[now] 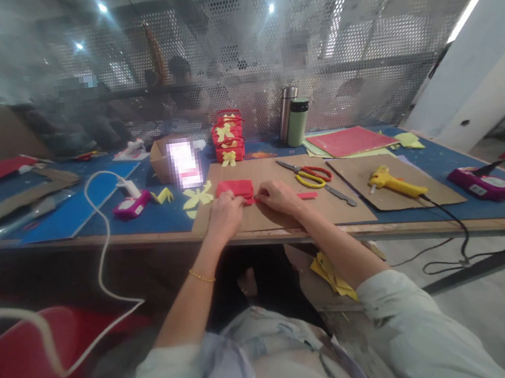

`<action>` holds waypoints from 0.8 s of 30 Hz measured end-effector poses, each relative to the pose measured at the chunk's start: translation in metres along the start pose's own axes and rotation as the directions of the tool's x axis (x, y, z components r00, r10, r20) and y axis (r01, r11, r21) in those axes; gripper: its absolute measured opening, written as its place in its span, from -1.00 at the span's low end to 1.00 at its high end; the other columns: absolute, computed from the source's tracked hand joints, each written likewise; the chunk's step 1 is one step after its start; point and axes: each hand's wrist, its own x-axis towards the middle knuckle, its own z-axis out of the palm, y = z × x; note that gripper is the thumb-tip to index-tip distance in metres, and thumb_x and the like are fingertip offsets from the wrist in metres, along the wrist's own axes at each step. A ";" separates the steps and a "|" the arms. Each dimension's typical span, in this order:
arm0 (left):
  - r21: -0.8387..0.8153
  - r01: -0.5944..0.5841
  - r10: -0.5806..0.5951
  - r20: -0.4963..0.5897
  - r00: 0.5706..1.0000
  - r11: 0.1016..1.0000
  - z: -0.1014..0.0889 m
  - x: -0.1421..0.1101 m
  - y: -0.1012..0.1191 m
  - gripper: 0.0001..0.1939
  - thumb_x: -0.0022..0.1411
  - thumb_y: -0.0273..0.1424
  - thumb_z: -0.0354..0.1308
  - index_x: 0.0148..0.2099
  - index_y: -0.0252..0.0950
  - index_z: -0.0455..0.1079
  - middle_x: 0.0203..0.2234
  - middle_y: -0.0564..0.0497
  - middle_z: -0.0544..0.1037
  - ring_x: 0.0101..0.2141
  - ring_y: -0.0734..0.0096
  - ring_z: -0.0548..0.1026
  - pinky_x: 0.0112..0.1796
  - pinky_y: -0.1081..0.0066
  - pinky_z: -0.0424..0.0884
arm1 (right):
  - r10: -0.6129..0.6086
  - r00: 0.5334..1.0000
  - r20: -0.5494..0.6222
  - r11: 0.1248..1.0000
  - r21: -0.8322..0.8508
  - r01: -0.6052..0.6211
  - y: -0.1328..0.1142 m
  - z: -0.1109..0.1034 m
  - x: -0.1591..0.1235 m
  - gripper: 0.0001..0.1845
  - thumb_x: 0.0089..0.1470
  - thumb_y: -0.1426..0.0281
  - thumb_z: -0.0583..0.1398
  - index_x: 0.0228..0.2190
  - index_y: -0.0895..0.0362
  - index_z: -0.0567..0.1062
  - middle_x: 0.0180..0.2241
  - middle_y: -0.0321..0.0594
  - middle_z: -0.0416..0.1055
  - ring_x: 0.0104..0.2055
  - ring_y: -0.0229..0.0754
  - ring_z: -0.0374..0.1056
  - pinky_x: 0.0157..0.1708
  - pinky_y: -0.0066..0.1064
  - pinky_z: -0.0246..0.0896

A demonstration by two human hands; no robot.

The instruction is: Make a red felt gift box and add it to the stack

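A small folded red piece (239, 187), paper or felt, lies on a cardboard sheet (256, 222) in front of me. My left hand (228, 211) is closed on its near left side, with the fingertips pressed together on it. My right hand (277, 197) pinches a narrow red strip at the piece's right side. Part of a red strip (307, 196) shows beyond that hand; my fingers hide the stretch between. Scissors (310, 177) with red and yellow handles and a grey blade (342, 196) lie to the right. Yellow flower-shaped cutouts (197, 197) sit to the left.
Stacked red boxes with yellow bows (228, 140) stand at the back, left of a green flask (298, 123). A yellow glue gun (397, 183) rests on cardboard at right, its cord hanging over the edge. A lit phone (185, 163) leans on a box. Purple power blocks (132, 206) have cords.
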 end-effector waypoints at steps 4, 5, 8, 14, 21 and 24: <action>0.016 -0.014 0.014 -0.001 1.000 1.000 0.000 0.000 -0.001 -0.66 0.46 -0.44 0.02 0.00 -0.30 0.64 -0.14 -0.20 0.50 -0.08 0.10 0.47 0.03 0.14 0.36 | 0.001 1.000 0.002 1.000 -0.002 -0.001 -0.001 -0.001 0.000 -0.82 0.30 0.36 0.21 -0.20 0.14 0.64 -0.15 -0.06 0.65 -0.12 -0.12 0.50 -0.23 -0.42 0.17; 0.025 -0.015 0.015 0.001 1.000 1.000 0.000 0.000 -0.001 -0.66 0.46 -0.44 0.02 0.00 -0.30 0.64 -0.14 -0.20 0.50 -0.08 0.10 0.48 0.03 0.14 0.36 | 0.001 1.000 0.003 1.000 -0.002 -0.001 -0.001 -0.001 0.000 -0.82 0.30 0.37 0.22 -0.20 0.14 0.64 -0.15 -0.06 0.65 -0.11 -0.12 0.50 -0.22 -0.42 0.17; 0.034 -0.006 0.006 0.013 1.000 0.999 -0.001 0.000 0.001 -0.67 0.46 -0.44 0.02 0.01 -0.31 0.63 -0.12 -0.21 0.51 -0.07 0.09 0.48 0.04 0.13 0.35 | 0.002 1.000 0.005 1.000 0.001 -0.002 -0.002 -0.001 -0.001 -0.82 0.30 0.37 0.22 -0.20 0.14 0.64 -0.14 -0.05 0.65 -0.10 -0.12 0.50 -0.22 -0.42 0.17; 0.065 -0.024 0.024 -0.003 1.000 0.998 -0.001 0.000 0.002 -0.63 0.48 -0.41 -0.02 0.09 -0.29 0.60 -0.11 -0.23 0.50 -0.07 0.08 0.47 0.03 0.13 0.35 | -0.002 1.000 0.006 1.000 -0.003 0.002 -0.001 -0.001 0.000 -0.81 0.30 0.37 0.22 -0.19 0.15 0.65 -0.16 -0.04 0.65 -0.12 -0.11 0.50 -0.22 -0.42 0.18; -0.008 -0.008 0.008 0.006 1.000 1.000 -0.004 -0.001 0.003 -0.66 0.50 -0.34 0.03 0.02 -0.25 0.64 -0.14 -0.20 0.49 -0.06 0.09 0.47 0.04 0.15 0.31 | 0.008 1.000 0.015 1.000 0.000 -0.008 -0.002 -0.001 0.000 -0.81 0.30 0.36 0.22 -0.20 0.14 0.64 -0.16 -0.06 0.65 -0.12 -0.12 0.50 -0.23 -0.41 0.17; 0.005 -0.006 0.006 0.012 1.000 1.000 -0.005 -0.001 0.004 -0.65 0.51 -0.35 0.02 0.03 -0.24 0.64 -0.13 -0.20 0.49 -0.05 0.08 0.47 0.04 0.15 0.32 | 0.005 1.000 0.013 1.000 -0.002 -0.005 -0.002 -0.002 0.000 -0.81 0.30 0.36 0.22 -0.20 0.14 0.64 -0.16 -0.06 0.65 -0.12 -0.12 0.50 -0.22 -0.41 0.18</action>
